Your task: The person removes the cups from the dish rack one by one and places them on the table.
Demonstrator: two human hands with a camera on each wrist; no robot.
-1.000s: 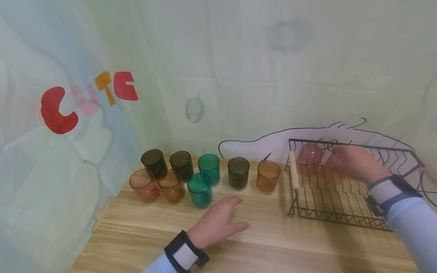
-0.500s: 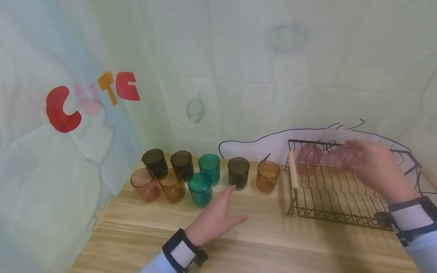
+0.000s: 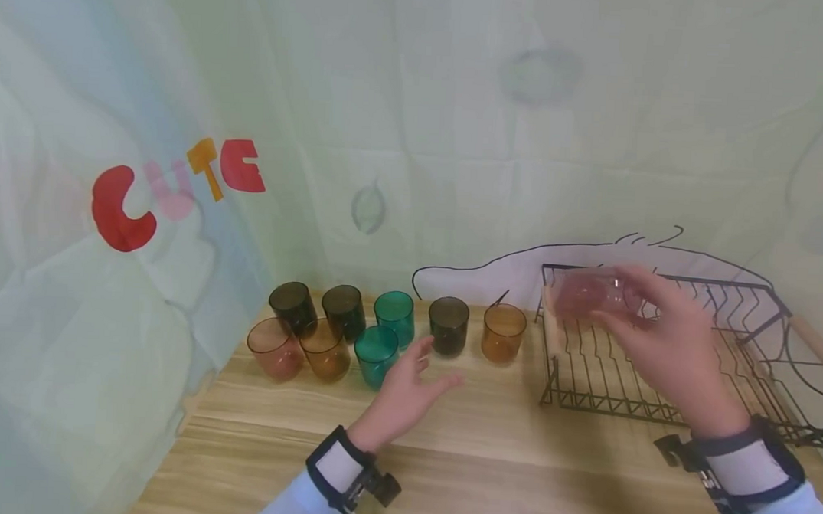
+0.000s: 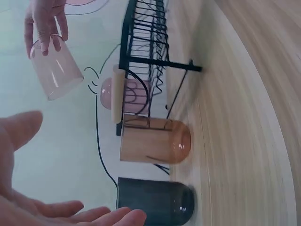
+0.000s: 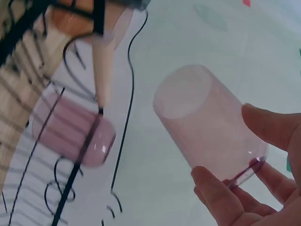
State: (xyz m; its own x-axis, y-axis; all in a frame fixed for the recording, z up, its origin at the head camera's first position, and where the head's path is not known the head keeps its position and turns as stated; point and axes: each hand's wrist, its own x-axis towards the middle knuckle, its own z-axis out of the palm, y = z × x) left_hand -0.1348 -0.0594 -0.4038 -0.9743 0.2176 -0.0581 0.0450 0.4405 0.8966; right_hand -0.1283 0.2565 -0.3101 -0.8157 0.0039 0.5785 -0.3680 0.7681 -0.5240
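Observation:
My right hand (image 3: 676, 353) grips a clear pink glass tumbler (image 5: 211, 127) round its base, thumb on one side and fingers on the other. The tumbler is lifted above the black wire dish rack (image 3: 714, 282), tilted with its mouth pointing left in the head view. A second pink tumbler (image 5: 101, 146) stands upside down in the rack near its wooden handle (image 3: 552, 324). My left hand (image 3: 400, 404) holds nothing. Its fingers are spread in front of a teal tumbler (image 3: 376, 355) and a dark grey tumbler (image 3: 448, 328).
An amber tumbler (image 3: 503, 334) stands between the dark one and the rack. Further left are a rear teal tumbler (image 3: 395, 314), two more dark ones, a front amber tumbler (image 3: 326, 353) and a pink tumbler (image 3: 275, 351). A printed curtain (image 3: 456, 190) hangs behind the wooden table (image 3: 485, 459).
My right hand has raised the pink tumbler out of the rack and swung it left and nearer, tipping it. My left hand has shifted slightly up, staying near the teal tumbler.

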